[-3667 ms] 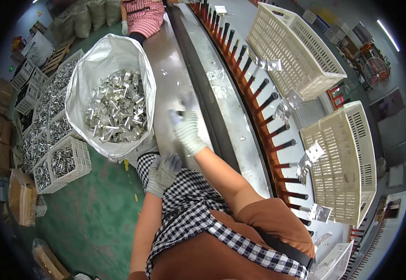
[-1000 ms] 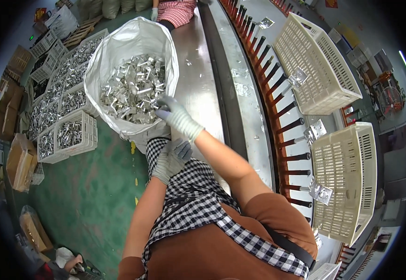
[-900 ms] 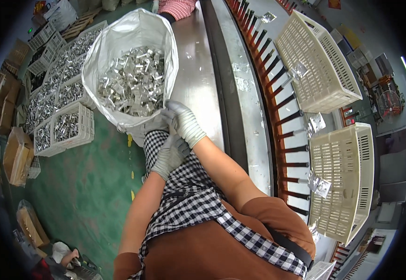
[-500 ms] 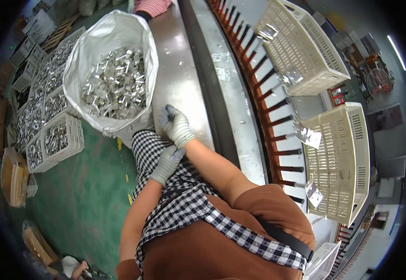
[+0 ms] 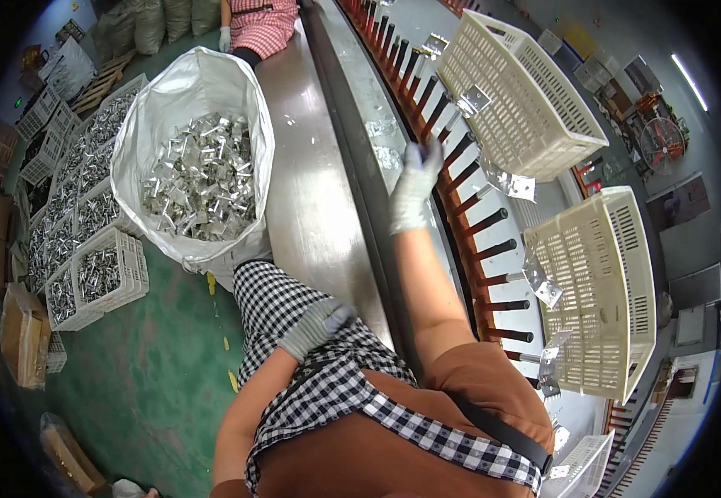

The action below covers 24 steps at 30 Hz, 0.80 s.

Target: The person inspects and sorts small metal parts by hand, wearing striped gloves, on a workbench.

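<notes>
White sack (image 5: 128,195) as landmark: holds heap of shiny metal pieces (image 5: 203,174). Your gloved right hand (image 5: 417,178) well right of sack, across table (image 5: 315,199), beside dark-tipped pegs (image 5: 489,222); fingers point away from you, cannot tell if gripping. Your gloved left hand (image 5: 317,325) on checked apron (image 5: 271,303), nearer you than sack; fingers curled, contents hidden. Metal plates (image 5: 545,284) on some pegs right of sack; cream crates (image 5: 605,299) farther right. White crates (image 5: 132,270), filled, left of sack.
</notes>
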Each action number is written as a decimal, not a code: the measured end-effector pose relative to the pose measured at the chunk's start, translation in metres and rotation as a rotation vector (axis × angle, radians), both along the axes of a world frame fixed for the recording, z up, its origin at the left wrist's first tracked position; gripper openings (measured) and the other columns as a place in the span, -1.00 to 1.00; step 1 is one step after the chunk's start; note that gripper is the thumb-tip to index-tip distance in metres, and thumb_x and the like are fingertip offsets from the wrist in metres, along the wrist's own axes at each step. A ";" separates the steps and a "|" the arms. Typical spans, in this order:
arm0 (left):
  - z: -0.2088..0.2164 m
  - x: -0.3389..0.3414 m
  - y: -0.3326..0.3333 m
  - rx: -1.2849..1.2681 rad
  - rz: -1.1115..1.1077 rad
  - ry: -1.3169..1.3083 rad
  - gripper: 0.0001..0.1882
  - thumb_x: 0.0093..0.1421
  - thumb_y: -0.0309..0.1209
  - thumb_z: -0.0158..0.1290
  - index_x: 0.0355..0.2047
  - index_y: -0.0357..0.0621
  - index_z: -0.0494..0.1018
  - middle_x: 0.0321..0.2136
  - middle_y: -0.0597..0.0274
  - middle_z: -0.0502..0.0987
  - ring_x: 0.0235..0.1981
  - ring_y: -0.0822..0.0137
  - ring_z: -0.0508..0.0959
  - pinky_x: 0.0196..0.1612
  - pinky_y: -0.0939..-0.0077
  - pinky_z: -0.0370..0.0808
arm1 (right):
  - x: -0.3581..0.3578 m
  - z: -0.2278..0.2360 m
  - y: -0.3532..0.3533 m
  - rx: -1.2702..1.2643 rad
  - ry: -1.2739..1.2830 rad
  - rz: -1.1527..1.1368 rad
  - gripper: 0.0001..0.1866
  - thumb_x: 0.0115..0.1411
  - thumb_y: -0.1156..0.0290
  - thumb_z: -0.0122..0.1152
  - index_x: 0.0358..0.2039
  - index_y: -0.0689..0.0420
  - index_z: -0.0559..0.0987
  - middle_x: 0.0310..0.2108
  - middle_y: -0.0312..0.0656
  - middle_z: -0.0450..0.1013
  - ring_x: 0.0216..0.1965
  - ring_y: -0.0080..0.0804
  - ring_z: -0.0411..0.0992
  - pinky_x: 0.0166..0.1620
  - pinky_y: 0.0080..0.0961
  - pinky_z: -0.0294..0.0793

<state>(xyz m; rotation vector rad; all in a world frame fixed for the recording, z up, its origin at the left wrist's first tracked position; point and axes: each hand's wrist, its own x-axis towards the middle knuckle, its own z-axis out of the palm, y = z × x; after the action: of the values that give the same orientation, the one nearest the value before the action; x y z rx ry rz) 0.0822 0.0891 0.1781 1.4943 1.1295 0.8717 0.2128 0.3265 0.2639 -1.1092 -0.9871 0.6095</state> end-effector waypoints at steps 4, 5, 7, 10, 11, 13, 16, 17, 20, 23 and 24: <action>-0.002 -0.003 0.001 -0.207 0.115 -0.178 -0.56 0.24 -0.16 -0.23 -0.34 -0.31 0.47 -0.40 0.05 0.52 -0.33 0.24 0.50 -0.16 0.47 0.39 | 0.011 0.014 0.090 -0.008 -0.066 -0.161 -0.41 -0.02 0.38 0.16 0.05 0.29 0.27 0.01 -0.09 0.14 -0.24 -0.39 0.29 -0.29 -0.53 0.37; 0.000 -0.003 0.003 -0.184 0.099 -0.167 -0.57 0.24 -0.18 -0.23 -0.33 -0.32 0.47 -0.40 0.05 0.52 -0.30 0.24 0.50 -0.13 0.49 0.39 | 0.024 0.000 0.122 -0.037 -0.064 -0.175 -0.47 -0.06 0.41 0.19 -0.04 0.29 0.34 -0.11 -0.13 0.23 -0.40 -0.44 0.30 -0.42 -0.55 0.33; 0.006 -0.003 0.007 -0.151 0.094 -0.133 -0.59 0.24 -0.19 -0.22 -0.28 -0.31 0.45 -0.34 0.06 0.51 -0.29 0.24 0.51 -0.12 0.48 0.39 | 0.055 -0.010 0.172 0.078 -0.208 -0.141 -0.63 -0.07 0.45 0.18 -0.20 0.27 0.42 -0.39 -0.23 0.35 -0.44 -0.45 0.31 -0.35 -0.52 0.34; -0.004 -0.009 0.006 -0.285 0.221 -0.305 -0.60 0.23 -0.20 -0.21 -0.24 -0.33 0.43 -0.31 0.06 0.51 -0.28 0.27 0.50 -0.14 0.48 0.42 | -0.008 0.074 0.121 0.493 -0.179 -0.089 -0.72 0.01 0.49 0.13 -0.23 0.26 0.43 -0.41 -0.26 0.39 -0.36 -0.46 0.33 -0.18 -0.51 0.34; -0.006 -0.006 0.007 -0.404 0.226 -0.450 -0.60 0.23 -0.20 -0.20 -0.23 -0.35 0.42 -0.30 0.06 0.50 -0.27 0.28 0.50 -0.15 0.48 0.43 | -0.009 0.096 0.111 0.593 -0.381 -0.171 -0.72 0.04 0.49 0.11 -0.19 0.26 0.42 -0.35 -0.24 0.39 -0.32 -0.47 0.33 -0.15 -0.53 0.33; -0.009 -0.006 0.011 -0.450 0.282 -0.522 -0.59 0.21 -0.20 -0.17 -0.22 -0.36 0.40 -0.30 0.07 0.50 -0.26 0.29 0.49 -0.16 0.48 0.44 | -0.037 0.143 0.069 0.695 -0.365 -0.085 -0.69 0.10 0.48 0.08 -0.12 0.25 0.39 -0.24 -0.22 0.39 -0.25 -0.47 0.34 -0.12 -0.54 0.32; -0.010 -0.007 0.018 -0.521 0.315 -0.654 -0.55 0.17 -0.14 -0.09 -0.18 -0.36 0.37 -0.26 0.03 0.46 -0.23 0.23 0.47 -0.15 0.41 0.44 | -0.076 0.183 0.024 0.828 -0.269 0.050 -0.66 0.10 0.51 0.07 -0.06 0.19 0.37 -0.18 -0.21 0.40 -0.21 -0.44 0.37 -0.13 -0.55 0.34; -0.009 -0.005 0.023 -0.564 0.299 -0.727 -0.50 0.14 -0.10 -0.04 -0.16 -0.35 0.35 -0.21 -0.01 0.43 -0.20 0.16 0.46 -0.12 0.35 0.43 | -0.085 0.170 0.024 0.901 -0.938 -0.608 -0.69 0.11 0.49 0.05 -0.08 0.15 0.39 -0.18 -0.21 0.41 -0.19 -0.43 0.39 -0.13 -0.55 0.36; -0.007 -0.012 0.022 -0.583 0.348 -0.778 -0.50 0.08 -0.10 0.03 -0.18 -0.32 0.35 -0.22 0.02 0.42 -0.21 0.18 0.45 -0.13 0.32 0.43 | -0.162 0.136 0.027 0.762 -0.639 0.434 -0.64 0.02 0.35 0.12 -0.15 0.17 0.42 -0.24 -0.11 0.41 -0.17 -0.28 0.39 -0.09 -0.37 0.37; -0.006 -0.013 0.021 -0.582 0.342 -0.810 -0.53 0.09 -0.11 0.03 -0.19 -0.30 0.34 -0.28 0.07 0.43 -0.24 0.22 0.45 -0.12 0.31 0.42 | -0.166 0.065 0.003 0.216 -0.882 0.910 -0.57 -0.04 0.24 0.11 -0.15 0.17 0.47 0.03 0.18 0.18 0.01 0.05 0.25 0.10 -0.28 0.25; -0.009 -0.010 0.022 -0.566 0.323 -0.841 -0.53 0.09 -0.12 0.03 -0.18 -0.29 0.34 -0.29 0.08 0.44 -0.25 0.23 0.46 -0.13 0.31 0.42 | -0.163 0.041 -0.001 0.115 -0.929 0.889 -0.59 -0.05 0.24 0.12 -0.16 0.14 0.51 0.04 0.17 0.17 0.04 0.03 0.23 0.13 -0.28 0.21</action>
<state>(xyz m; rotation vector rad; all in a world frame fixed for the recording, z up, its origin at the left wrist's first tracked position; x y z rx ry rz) 0.0724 0.1113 0.1692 0.3941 0.8611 1.1255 0.0497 0.3252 0.3046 -0.7921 -2.3485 0.7170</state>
